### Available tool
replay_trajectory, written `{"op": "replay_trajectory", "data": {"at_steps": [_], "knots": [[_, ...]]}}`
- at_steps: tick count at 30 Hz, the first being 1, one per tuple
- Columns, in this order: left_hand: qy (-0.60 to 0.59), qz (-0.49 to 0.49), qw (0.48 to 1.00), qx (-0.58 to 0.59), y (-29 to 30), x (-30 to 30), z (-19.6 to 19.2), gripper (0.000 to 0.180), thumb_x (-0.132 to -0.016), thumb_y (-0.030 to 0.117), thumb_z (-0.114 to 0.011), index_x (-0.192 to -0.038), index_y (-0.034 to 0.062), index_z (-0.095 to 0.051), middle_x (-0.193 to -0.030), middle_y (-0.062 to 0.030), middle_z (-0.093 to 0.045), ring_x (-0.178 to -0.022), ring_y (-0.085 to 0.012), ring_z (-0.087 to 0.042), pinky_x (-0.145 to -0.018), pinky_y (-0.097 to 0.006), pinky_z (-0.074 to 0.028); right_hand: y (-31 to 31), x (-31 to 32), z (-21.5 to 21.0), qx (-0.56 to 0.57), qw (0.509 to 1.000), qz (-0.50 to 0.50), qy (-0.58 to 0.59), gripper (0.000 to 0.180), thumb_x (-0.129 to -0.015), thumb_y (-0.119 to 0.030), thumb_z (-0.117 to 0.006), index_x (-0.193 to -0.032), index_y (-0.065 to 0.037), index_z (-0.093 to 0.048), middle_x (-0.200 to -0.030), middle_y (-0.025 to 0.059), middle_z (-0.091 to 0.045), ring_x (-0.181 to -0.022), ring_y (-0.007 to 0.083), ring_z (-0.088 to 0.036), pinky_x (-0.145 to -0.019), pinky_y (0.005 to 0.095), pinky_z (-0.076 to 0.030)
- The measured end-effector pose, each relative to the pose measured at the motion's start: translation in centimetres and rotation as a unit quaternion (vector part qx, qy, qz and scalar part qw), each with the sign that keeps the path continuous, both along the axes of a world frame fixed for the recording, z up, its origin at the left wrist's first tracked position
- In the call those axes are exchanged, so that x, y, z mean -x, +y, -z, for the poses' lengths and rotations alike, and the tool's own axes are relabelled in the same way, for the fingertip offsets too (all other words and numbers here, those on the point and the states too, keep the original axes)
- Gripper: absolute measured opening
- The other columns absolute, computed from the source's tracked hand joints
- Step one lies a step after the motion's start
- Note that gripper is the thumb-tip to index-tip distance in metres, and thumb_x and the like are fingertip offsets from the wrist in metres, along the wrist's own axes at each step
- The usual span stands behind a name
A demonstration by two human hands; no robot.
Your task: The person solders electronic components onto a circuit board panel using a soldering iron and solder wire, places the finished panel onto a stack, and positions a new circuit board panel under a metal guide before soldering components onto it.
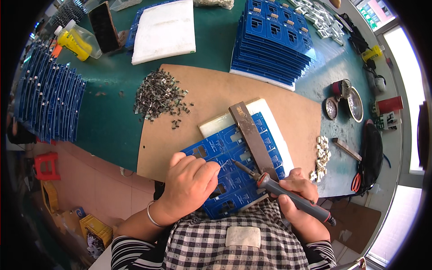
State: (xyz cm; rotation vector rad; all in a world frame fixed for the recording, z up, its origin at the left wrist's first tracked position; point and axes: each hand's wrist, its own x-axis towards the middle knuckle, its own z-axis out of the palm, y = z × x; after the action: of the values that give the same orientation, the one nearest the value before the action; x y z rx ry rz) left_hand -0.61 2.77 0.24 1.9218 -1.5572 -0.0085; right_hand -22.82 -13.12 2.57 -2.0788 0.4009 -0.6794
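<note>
A glossy blue circuit panel lies on a brown fibreboard sheet under a flat rusty bar — the left hand, curled, presses it; the right hand grips a grey soldering iron, tip touching the panel.

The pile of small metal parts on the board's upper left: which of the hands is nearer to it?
Left. The left hand rests on the blue circuit board, below the pile of small metal parts. The right hand, holding the soldering iron, is farther right.
</note>
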Motion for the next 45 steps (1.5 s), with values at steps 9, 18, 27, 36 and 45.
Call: {"op": "replay_trajectory", "data": {"at_steps": [9, 18, 27, 36, 45], "knots": [[-0.011, 0.010, 1.000, -0.016, -0.3, 0.2, -0.1, 0.019, -0.079, 0.003, -0.074, -0.092, 0.0107, -0.061, -0.072, -0.0004, -0.061, -0.062, -0.0202, -0.054, -0.072, -0.036, -0.037, 0.2, -0.3, 0.5, -0.001, 1.000, -0.002, -0.006, 0.025, -0.081, -0.016, -0.076, -0.097, -0.002, -0.063, -0.077, 0.0081, -0.070, -0.063, 0.0196, -0.062, -0.075, 0.0359, -0.045], [-0.013, 0.009, 1.000, -0.020, -0.1, 0.5, -0.2, 0.017, -0.080, 0.006, -0.074, -0.091, 0.0115, -0.063, -0.072, 0.0001, -0.061, -0.063, -0.0197, -0.053, -0.073, -0.036, -0.037, 0.7, 0.0, 1.0, -0.025, 1.000, 0.011, -0.010, 0.025, -0.083, -0.019, -0.076, -0.097, -0.003, -0.062, -0.075, 0.0065, -0.071, -0.064, 0.0188, -0.063, -0.080, 0.0368, -0.043], [-0.025, 0.006, 0.999, -0.018, -0.2, 0.7, -0.1, 0.015, -0.080, 0.009, -0.075, -0.090, 0.0125, -0.065, -0.071, 0.0008, -0.060, -0.064, -0.0194, -0.053, -0.074, -0.036, -0.036, 0.8, 0.2, 1.2, -0.020, 0.999, 0.004, -0.025, 0.026, -0.082, -0.017, -0.076, -0.098, -0.002, -0.063, -0.077, 0.0083, -0.071, -0.064, 0.0198, -0.063, -0.079, 0.0371, -0.043], [-0.035, 0.011, 0.999, -0.015, 0.0, 1.0, 0.0, 0.015, -0.078, 0.011, -0.076, -0.091, 0.0157, -0.068, -0.067, 0.0033, -0.053, -0.062, -0.0181, -0.049, -0.073, -0.036, -0.033, 1.0, 0.6, 1.3, -0.010, 0.999, 0.005, -0.031, 0.026, -0.081, -0.016, -0.076, -0.097, -0.001, -0.063, -0.079, 0.0102, -0.070, -0.065, 0.0209, -0.064, -0.076, 0.0370, -0.044], [-0.063, -0.032, 0.997, 0.015, 0.0, 0.2, 0.0, 0.017, -0.075, 0.015, -0.077, -0.090, 0.0179, -0.070, -0.063, 0.0051, -0.046, -0.063, -0.0153, -0.047, -0.074, -0.036, -0.031, 0.6, 0.7, 1.1, -0.026, 0.999, 0.024, -0.024, 0.025, -0.080, -0.016, -0.076, -0.095, 0.000, -0.065, -0.079, 0.0102, -0.069, -0.068, 0.0206, -0.058, -0.075, 0.0359, -0.044]]}}
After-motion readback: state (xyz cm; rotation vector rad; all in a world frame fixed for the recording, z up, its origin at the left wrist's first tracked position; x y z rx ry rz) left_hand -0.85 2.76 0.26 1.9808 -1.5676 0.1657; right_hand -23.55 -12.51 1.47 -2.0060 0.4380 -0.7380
